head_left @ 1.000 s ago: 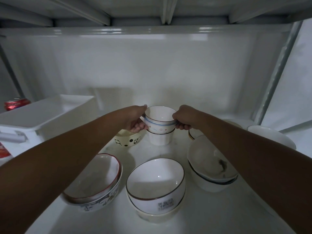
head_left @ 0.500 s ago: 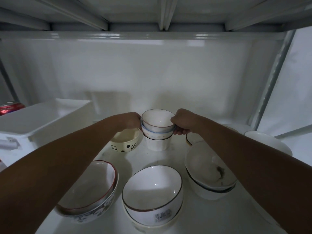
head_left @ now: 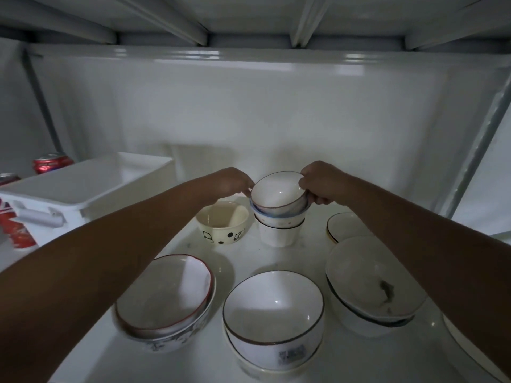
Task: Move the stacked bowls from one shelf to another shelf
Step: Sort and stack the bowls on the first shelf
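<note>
A stack of small white bowls (head_left: 279, 228) stands at the back middle of the white shelf (head_left: 257, 258). Its top bowl (head_left: 276, 193), white with a dark rim, is tilted toward me. My left hand (head_left: 232, 182) holds that bowl's left rim and my right hand (head_left: 320, 183) pinches its right rim. The bowl below has a blue band. The fingertips of both hands are partly hidden behind the bowl.
A cream bowl (head_left: 222, 222) with black dots sits left of the stack. Nearer me stand three bowl stacks: red-rimmed (head_left: 166, 302), dark-rimmed with a label (head_left: 273, 319), and one with a dark mark (head_left: 370, 283). A white bin (head_left: 88, 183) and red cans (head_left: 52, 163) are at left.
The top bowl has been lifted and tilted toward me off the stack. Both hands stay on its rim, slightly higher than before.
</note>
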{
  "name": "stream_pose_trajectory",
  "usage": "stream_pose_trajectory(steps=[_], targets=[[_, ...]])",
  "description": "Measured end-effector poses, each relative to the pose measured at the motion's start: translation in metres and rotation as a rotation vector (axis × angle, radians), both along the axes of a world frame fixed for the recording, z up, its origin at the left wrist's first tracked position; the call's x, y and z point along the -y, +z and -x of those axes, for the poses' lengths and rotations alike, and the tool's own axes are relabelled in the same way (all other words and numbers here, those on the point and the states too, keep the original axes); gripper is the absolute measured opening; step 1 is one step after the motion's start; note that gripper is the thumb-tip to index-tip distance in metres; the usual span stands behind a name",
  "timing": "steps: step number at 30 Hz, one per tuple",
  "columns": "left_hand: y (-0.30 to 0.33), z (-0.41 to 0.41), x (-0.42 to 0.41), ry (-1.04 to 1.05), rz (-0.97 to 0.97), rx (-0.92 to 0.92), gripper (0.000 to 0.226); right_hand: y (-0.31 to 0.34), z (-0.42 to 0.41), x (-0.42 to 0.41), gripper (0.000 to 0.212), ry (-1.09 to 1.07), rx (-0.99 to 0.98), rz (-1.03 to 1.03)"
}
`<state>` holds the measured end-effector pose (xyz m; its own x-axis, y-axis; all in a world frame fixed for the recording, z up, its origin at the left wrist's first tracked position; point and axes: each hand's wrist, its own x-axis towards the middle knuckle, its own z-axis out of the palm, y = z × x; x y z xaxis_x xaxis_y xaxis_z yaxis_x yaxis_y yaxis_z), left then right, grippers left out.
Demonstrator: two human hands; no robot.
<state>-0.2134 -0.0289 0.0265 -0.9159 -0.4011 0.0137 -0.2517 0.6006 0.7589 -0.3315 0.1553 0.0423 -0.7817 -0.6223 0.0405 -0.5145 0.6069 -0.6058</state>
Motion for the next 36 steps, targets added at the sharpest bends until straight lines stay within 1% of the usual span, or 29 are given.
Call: stream_pose_trajectory(steps=[3,5,7,11,15,17,21,22,24,26,28,30,32,34,35,36], targets=[[0.006,-0.006,0.001,0.051,-0.128,-0.1,0.019,0.011,-0.004,0.004,0.017,-0.021,0.062,0.098],[0.014,-0.01,0.006,0.087,-0.168,-0.168,0.017,0.02,-0.01,0.011,0.019,-0.021,0.13,0.167],[0.02,-0.018,0.015,0.14,-0.146,-0.176,0.013,0.023,-0.02,0.024,0.019,-0.001,0.182,0.192],[0.02,-0.04,0.039,0.336,-0.098,-0.191,0.015,0.015,-0.044,0.062,0.021,0.072,0.201,0.151],[0.007,-0.06,0.062,0.412,-0.068,-0.141,0.018,0.009,-0.06,0.084,0.026,0.162,0.205,0.149],[0.0,-0.063,0.069,0.421,-0.058,-0.097,0.017,0.012,-0.057,0.085,0.024,0.16,0.118,0.082],[-0.011,-0.063,0.071,0.42,-0.046,-0.067,0.021,0.009,-0.022,0.069,0.018,0.002,-0.302,-0.162],[-0.013,-0.063,0.07,0.418,-0.043,-0.066,0.022,0.005,-0.012,0.062,0.019,-0.027,-0.363,-0.199],[-0.016,-0.061,0.066,0.405,-0.035,-0.064,0.023,-0.002,-0.002,0.047,0.024,-0.047,-0.397,-0.304],[-0.018,-0.059,0.061,0.396,-0.028,-0.054,0.022,-0.006,-0.005,0.032,0.025,-0.048,-0.319,-0.381],[-0.02,-0.058,0.057,0.383,-0.047,-0.034,0.022,-0.012,-0.004,0.023,0.024,-0.058,-0.223,-0.406],[-0.019,-0.056,0.055,0.358,-0.062,0.004,0.021,-0.018,0.002,0.019,0.021,-0.097,-0.143,-0.347],[-0.016,-0.053,0.056,0.334,-0.021,0.1,0.016,-0.021,0.006,0.017,0.015,-0.126,-0.107,-0.277],[-0.01,-0.049,0.058,0.336,0.082,0.199,0.012,-0.021,0.008,0.015,0.011,-0.143,-0.086,-0.218],[-0.007,-0.045,0.059,0.343,0.175,0.217,0.017,-0.021,0.01,0.013,0.014,-0.143,-0.065,-0.192],[-0.004,-0.039,0.059,0.35,0.311,0.214,0.022,-0.022,0.012,0.012,0.014,-0.143,-0.05,-0.165]])
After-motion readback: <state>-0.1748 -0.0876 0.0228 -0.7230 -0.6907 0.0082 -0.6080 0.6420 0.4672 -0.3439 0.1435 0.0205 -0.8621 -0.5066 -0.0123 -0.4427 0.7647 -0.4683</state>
